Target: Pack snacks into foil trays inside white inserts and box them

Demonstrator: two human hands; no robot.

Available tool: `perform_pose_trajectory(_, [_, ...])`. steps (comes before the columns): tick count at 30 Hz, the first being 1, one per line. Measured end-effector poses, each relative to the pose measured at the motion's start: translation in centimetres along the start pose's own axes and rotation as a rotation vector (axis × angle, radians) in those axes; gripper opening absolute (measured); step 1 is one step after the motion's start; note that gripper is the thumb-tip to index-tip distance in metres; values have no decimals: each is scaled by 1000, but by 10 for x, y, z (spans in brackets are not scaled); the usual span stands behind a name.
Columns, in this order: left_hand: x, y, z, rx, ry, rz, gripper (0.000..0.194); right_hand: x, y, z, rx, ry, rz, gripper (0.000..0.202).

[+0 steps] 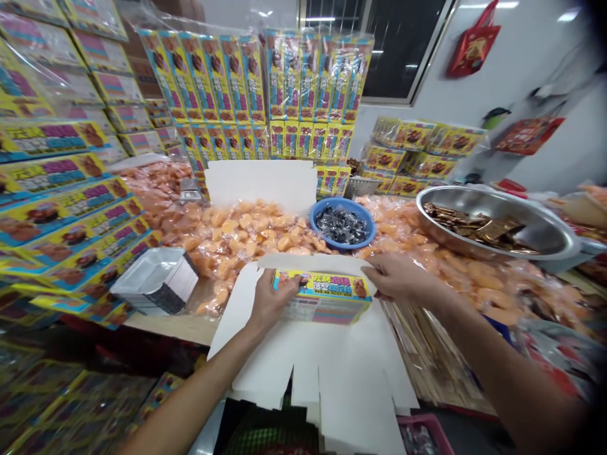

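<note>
A small printed carton [322, 303] in yellow, blue and pink lies over white unfolded cardboard [284, 360] right in front of me. My left hand [272, 297] is closed round its left end, thumb on the top printed face. At the opposite end, my right hand [403, 278] pinches the carton's end; some of its fingertips are hidden. Behind the carton sits a heap of orange pieces in clear wrappers [237, 234]. A blue basin [342, 245] of small black packets stands just beyond my hands.
Printed cartons are stacked at left [71, 215] and wrapped in plastic at the back [208, 76]. A stack of silvery trays [156, 278] is at left. On the right stands a steel bowl [545, 246] with brown-gold packets. A pink container [427, 430] is below the table edge.
</note>
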State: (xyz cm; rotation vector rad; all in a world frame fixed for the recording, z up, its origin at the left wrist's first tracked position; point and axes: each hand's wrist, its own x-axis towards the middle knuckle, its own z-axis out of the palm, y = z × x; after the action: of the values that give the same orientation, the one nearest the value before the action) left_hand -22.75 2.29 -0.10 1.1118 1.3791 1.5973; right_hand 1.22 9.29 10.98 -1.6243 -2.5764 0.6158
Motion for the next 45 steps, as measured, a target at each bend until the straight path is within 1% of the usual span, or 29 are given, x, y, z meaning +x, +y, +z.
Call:
perform_pose_trajectory(3, [-1,-1,1,-8,-1,2,33,-4,3,11,-2,41,25,39])
perform_pose_trajectory(5, [-1,-3,0,-12,-13,2,34,-5,7,14,3,39,-12,41])
perform_pose_trajectory(7, [-1,-4,-1,-29,-27,-13,36,-5,12,16,14,7,-39,42])
perform_pose_trajectory(9, [-1,-5,-1,-67,-37,-45,39,-7,17,22,-25,12,-73,43])
perform_pose_trajectory(10, [-1,-6,0,-84,-38,-56,41,-9,20,28,-65,58,-103,42])
perform_pose_trajectory(11, [-1,-7,0,-94,-43,-65,42,-12,23,36,-103,131,-144,41])
perform_pose_trajectory(13, [-2,-10,2,-97,-58,-72,43,-19,30,55,-150,318,-247,39])
perform_pose_trajectory(15, [0,-13,-1,-89,-58,-57,46,-26,37,74,-162,509,-348,47])
perform_pose_trajectory(16, [2,-12,-4,-95,-50,-35,49,-29,41,82,-164,578,-391,48])
perform_pose_trajectory(18, [8,-5,-16,-78,-33,57,52,-32,46,93,-160,635,-448,43])
perform_pose_trajectory(19, [13,1,-23,-19,-43,127,48,-32,48,96,-153,642,-457,40])
perform_pose_trajectory(20, [17,10,-31,85,-69,200,39,-31,49,98,-148,648,-458,39])
perform_pose_trajectory(22, [25,31,-44,381,-141,305,23,-28,50,100,-152,662,-455,38])
perform_pose_trajectory(23, [28,42,-49,530,-180,323,22,-26,50,100,-158,679,-459,38])
perform_pose_trajectory(24, [30,52,-51,651,-216,312,24,-25,49,101,-162,693,-463,39])
perform_pose_trajectory(26, [31,68,-51,789,-272,239,26,-24,46,101,-164,720,-471,39])
perform_pose_trajectory(29, [30,78,-48,881,-364,106,24,-24,41,102,-154,721,-462,39])
perform_pose_trajectory(31, [33,77,-47,955,-405,68,22,-25,39,102,-144,691,-461,40])
perform_pose_trajectory(33, [36,71,-48,969,-415,119,20,-26,39,101,-135,669,-474,42])
perform_pose_trajectory(34, [37,67,-49,911,-432,156,22,-26,39,100,-129,659,-487,44])
perform_pose_trajectory(35, [37,61,-49,801,-477,181,29,-26,40,98,-119,641,-503,47])
perform_pose_trajectory(37, [34,47,-50,499,-599,178,41,-26,44,95,-78,583,-552,53])
perform_pose_trajectory(38, [32,39,-50,363,-658,159,40,-25,46,93,-52,544,-580,54])
perform_pose_trajectory(39, [29,31,-50,258,-691,143,34,-23,50,92,-30,509,-603,53])
perform_pose_trajectory(40, [27,23,-51,195,-683,142,29,-22,54,92,-16,488,-618,52])
perform_pose_trajectory(42, [25,12,-52,179,-605,181,29,-18,61,92,-15,487,-635,47])
perform_pose_trajectory(43, [25,10,-52,209,-582,220,29,-16,64,93,-17,503,-638,45])
perform_pose_trajectory(44, [27,12,-51,262,-582,277,29,-15,66,94,-12,526,-643,44])
perform_pose_trajectory(45, [28,16,-50,345,-612,347,27,-14,66,96,3,549,-648,44])
